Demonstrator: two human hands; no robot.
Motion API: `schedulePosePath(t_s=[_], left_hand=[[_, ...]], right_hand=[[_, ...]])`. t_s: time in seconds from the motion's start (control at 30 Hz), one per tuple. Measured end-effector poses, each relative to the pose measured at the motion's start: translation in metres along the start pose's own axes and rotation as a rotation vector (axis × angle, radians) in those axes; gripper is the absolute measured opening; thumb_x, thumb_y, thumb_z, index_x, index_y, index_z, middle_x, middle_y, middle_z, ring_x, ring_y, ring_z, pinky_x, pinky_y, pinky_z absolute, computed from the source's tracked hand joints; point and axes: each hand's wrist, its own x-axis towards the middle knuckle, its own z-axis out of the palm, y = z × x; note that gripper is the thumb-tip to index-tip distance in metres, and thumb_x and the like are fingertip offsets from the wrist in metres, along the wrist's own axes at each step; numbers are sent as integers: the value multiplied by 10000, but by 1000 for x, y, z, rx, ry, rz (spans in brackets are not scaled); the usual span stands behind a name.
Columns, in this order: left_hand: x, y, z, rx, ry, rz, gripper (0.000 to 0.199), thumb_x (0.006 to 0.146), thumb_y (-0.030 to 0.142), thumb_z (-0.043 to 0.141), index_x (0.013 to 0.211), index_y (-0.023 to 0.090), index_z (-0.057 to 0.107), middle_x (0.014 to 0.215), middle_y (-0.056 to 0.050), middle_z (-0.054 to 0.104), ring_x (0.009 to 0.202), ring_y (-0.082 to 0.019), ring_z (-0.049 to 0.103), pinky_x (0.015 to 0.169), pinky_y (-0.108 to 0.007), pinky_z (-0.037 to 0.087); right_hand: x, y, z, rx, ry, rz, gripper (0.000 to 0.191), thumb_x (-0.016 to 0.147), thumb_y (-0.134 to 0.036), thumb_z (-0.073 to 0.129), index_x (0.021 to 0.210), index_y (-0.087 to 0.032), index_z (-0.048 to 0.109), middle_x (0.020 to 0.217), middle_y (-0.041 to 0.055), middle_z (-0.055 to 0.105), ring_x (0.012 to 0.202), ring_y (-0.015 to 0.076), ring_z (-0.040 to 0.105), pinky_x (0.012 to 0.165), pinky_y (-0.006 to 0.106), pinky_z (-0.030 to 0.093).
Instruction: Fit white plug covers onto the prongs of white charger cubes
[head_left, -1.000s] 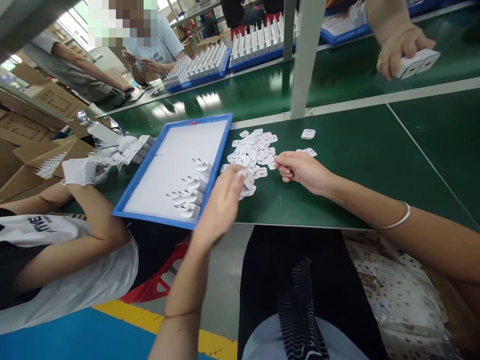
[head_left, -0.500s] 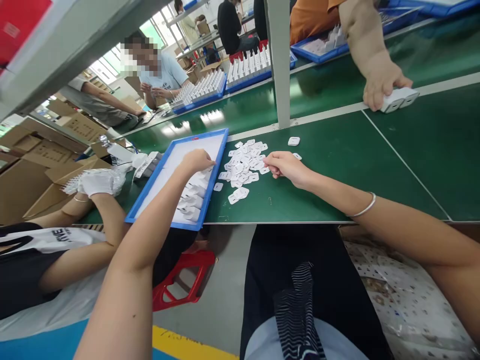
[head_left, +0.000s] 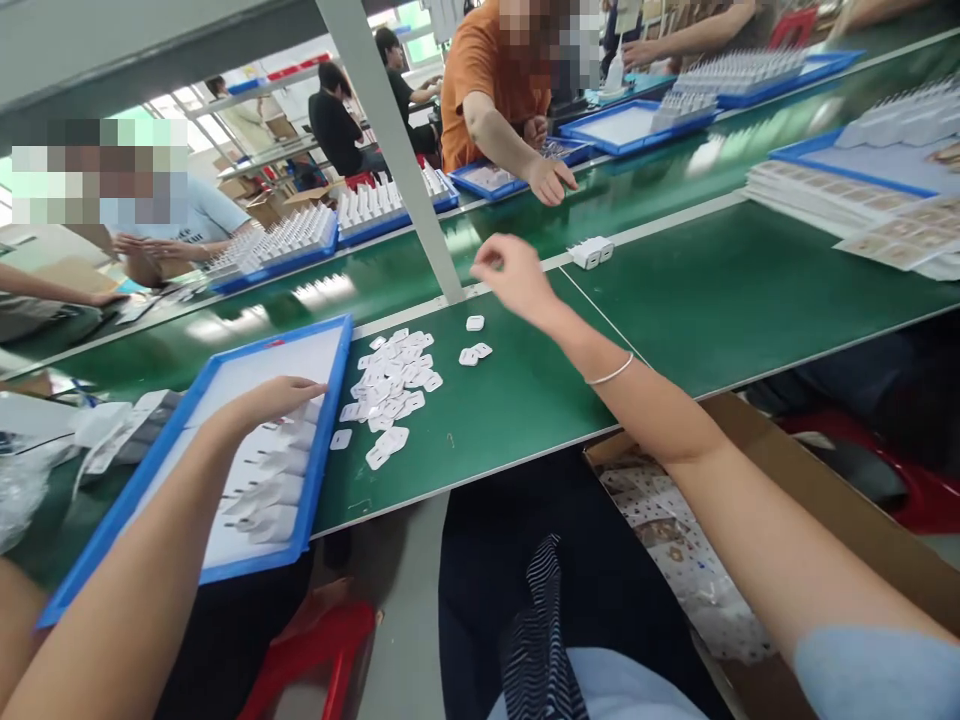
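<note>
Reaching over the blue-rimmed tray, the left hand covers the far end of the white adapters; its grip cannot be told. The right hand, loosely curled and released, hovers above the worktop between the loose white plates and an adapter pair.

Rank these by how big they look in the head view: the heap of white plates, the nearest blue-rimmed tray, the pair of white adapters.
Largest to smallest:
1. Blue-rimmed tray, partly behind the left arm
2. Heap of white plates
3. Pair of white adapters
</note>
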Motion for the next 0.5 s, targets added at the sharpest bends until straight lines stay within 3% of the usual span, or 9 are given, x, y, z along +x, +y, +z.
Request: schedulePosePath(t_s=[0.07, 0.1, 0.2, 0.27, 0.37, 0.5], left_hand=[[-5, 1, -2, 17, -95, -88, 832, 528, 887, 684, 892, 143, 764, 994, -192, 751, 722, -290, 641, 607, -433, 539], [-8, 1, -3, 30, -136, -132, 874, 556, 895, 657, 995, 145, 752, 1108, -204, 732, 789, -310, 652, 614, -422, 543], [-16, 5, -2, 115, -82, -161, 924, 704, 863, 561, 1243, 117, 651, 1245, -233, 673, 929, -356, 654, 739, -475, 548], [-29, 15, 0, 259, 41, -84, 856, 828, 778, 497, 1344, 99, 578, 1305, -251, 630, 1065, -403, 632, 870, -552, 516], [-62, 45, 6, 371, 194, 131, 658, 943, 620, 441, 1379, 140, 554, 1358, -205, 600, 1218, -399, 580, 996, -573, 473], [-111, 90, 25, 341, 270, 385, 509, 974, 476, 431, 1336, 150, 578, 1296, -156, 626, 1219, -352, 585, 1041, -517, 465]], right_hand=[[22, 32, -29, -266, 250, 133, 246, 813, -113, 697, 1045, -128, 619, 1243, 171, 560, 1218, 292, 465, 1027, 444, 349], [29, 51, -43, -359, 293, 213, 402, 788, -138, 747, 1160, -129, 594, 1365, 205, 482, 1301, 332, 390, 1048, 481, 311], [38, 103, -72, -473, 228, 510, 879, 697, -294, 880, 1424, -118, 420, 1575, 327, 156, 1441, 414, 160, 1073, 565, 215], [35, 128, -81, -475, 165, 580, 992, 699, -352, 877, 1493, -103, 336, 1583, 378, 68, 1459, 443, 120, 1063, 595, 201], [31, 145, -85, -473, 101, 590, 966, 721, -302, 858, 1502, -107, 324, 1519, 389, 251, 1414, 439, 271, 1035, 578, 253], [32, 131, -79, -505, 86, 616, 819, 751, -205, 805, 1428, -68, 366, 1359, 347, 458, 1274, 410, 458, 989, 533, 333]])
